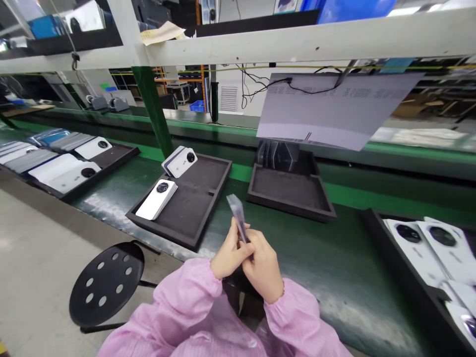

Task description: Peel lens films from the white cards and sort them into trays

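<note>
In front of my body, my left hand (227, 255) and my right hand (265, 265) are closed together around a thin, translucent grey phone-sized piece (237, 209). It stands nearly upright, seen almost edge-on, and its upper end is blurred. Fingers cover its lower part, so I cannot tell whether it is one layer or several. Beyond my hands, a black tray (293, 191) has several dark, glossy thin pieces (277, 154) standing along its back. To the left, another black tray (189, 213) bears white phone-shaped panels with round black camera areas, in a front stack (156, 201) and a rear stack (180, 161).
More white panels (442, 238) fill a black tray (394, 277) at the right. At far left, a long tray (119, 151) carries many panels (67, 173). A large hanging sheet (320, 109), a green post (152, 106) and a black stool (107, 282) stand around the green bench (334, 263).
</note>
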Available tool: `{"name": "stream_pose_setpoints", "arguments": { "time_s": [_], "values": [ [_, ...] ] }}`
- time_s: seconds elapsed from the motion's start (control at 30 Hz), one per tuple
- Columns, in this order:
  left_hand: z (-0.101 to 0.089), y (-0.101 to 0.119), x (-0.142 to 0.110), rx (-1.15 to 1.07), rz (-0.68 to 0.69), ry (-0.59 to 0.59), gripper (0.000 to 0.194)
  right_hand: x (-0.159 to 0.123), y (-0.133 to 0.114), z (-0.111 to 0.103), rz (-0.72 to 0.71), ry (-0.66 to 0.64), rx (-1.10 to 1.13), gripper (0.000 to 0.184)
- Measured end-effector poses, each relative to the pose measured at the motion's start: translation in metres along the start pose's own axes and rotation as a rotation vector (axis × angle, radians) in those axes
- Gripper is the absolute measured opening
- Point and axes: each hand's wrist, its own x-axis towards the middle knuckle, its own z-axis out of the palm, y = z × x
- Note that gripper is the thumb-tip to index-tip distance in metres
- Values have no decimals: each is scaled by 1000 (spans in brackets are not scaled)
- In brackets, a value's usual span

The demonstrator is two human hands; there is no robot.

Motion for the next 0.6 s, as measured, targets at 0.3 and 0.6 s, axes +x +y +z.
{"name": "stream_pose_setpoints", "arguments": {
  "time_s": [0.3, 0.6],
  "values": [
    [-105, 43, -7, -198, -396, 95, 45, -2, -19, -9, -150, -739, 255, 70],
    [-211, 59, 43, 438, -606, 251, 34, -37, 35, -28, 268, -582, 321, 44]
  ]
}}
